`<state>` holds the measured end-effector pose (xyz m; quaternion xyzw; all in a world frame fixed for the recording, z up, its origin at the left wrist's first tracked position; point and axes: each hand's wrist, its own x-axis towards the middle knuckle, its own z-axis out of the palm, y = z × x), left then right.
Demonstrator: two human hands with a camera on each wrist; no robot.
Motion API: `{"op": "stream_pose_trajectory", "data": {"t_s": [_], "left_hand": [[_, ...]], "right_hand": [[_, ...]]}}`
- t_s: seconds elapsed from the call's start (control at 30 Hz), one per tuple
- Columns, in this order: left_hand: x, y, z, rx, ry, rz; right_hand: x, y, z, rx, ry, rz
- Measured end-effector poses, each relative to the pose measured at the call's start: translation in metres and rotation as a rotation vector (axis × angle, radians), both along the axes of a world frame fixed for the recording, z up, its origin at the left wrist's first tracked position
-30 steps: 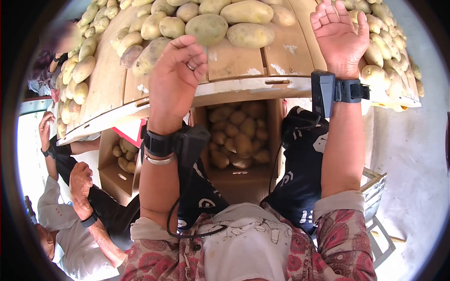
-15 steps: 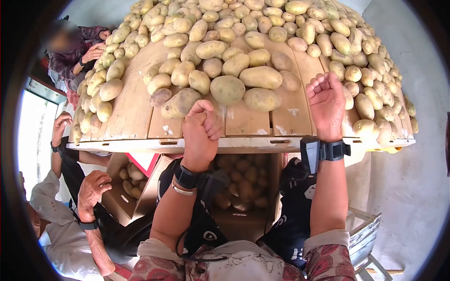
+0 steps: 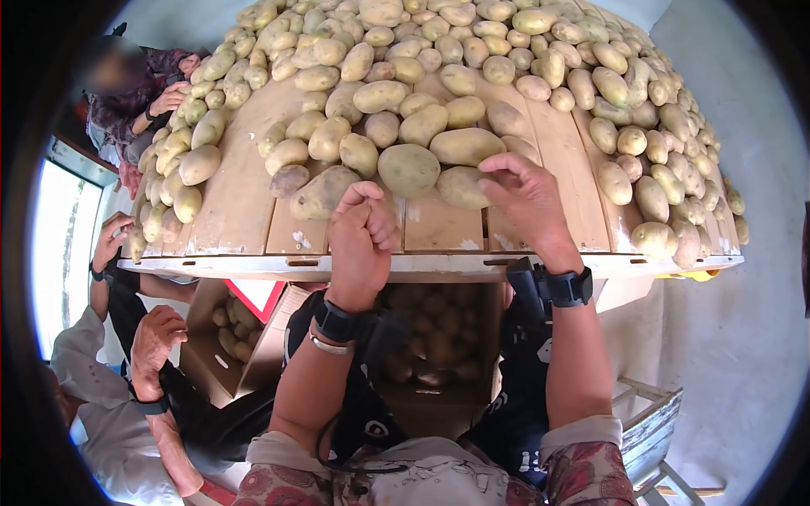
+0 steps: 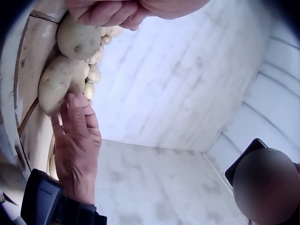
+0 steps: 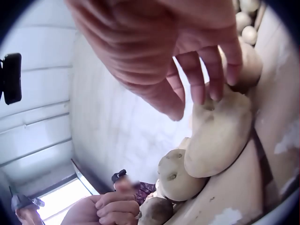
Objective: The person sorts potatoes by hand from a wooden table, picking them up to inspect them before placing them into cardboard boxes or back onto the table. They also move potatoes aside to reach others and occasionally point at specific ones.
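Observation:
My right hand (image 3: 533, 207) reaches to the oval potato (image 3: 460, 188) in the front row on the wooden table. In the right wrist view its fingertips are right at the end of that potato (image 5: 218, 138), with the thumb standing apart from it. A rounder, greenish potato (image 3: 408, 171) lies just left of it. My left hand (image 3: 363, 244) is over the table's front edge, fingers curled in and nothing visible in them. A large long potato (image 3: 325, 192) lies just beyond it, and a small brownish one (image 3: 289, 180) beside that.
Many potatoes are heaped across the back and both sides of the slatted table (image 3: 443, 228). Below its edge stand two cardboard boxes holding potatoes, one (image 3: 430, 409) between my knees, another (image 3: 202, 358) to the left. Two people sit at left; a wooden chair (image 3: 650, 430) stands right.
The head view has tilted up to show more of the table. My right hand has swung left from the right side to the oval potato. My left hand has curled its fingers, then stayed put.

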<state>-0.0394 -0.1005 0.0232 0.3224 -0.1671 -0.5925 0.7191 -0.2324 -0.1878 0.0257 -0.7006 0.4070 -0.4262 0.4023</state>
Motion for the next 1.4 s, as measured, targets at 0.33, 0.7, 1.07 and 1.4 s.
{"op": "stream_pose_trajectory", "data": {"t_s": [0.33, 0.7, 1.07, 1.4], "left_hand": [[0.022, 0.002, -0.019, -0.11, 0.019, -0.065], [0.006, 0.004, -0.012, 0.005, -0.058, -0.167], [-0.02, 0.0, -0.002, 0.068, -0.516, -0.161], [-0.009, 0.003, -0.008, 0.104, -0.075, -0.191]], "right_hand": [[0.005, 0.003, -0.006, -0.211, 0.4, -0.175], [0.016, 0.016, 0.002, -0.014, 0.578, -0.207], [0.012, 0.013, -0.017, -0.188, 0.502, -0.165], [0.034, 0.045, 0.034, -0.241, 0.707, -0.211]]}}
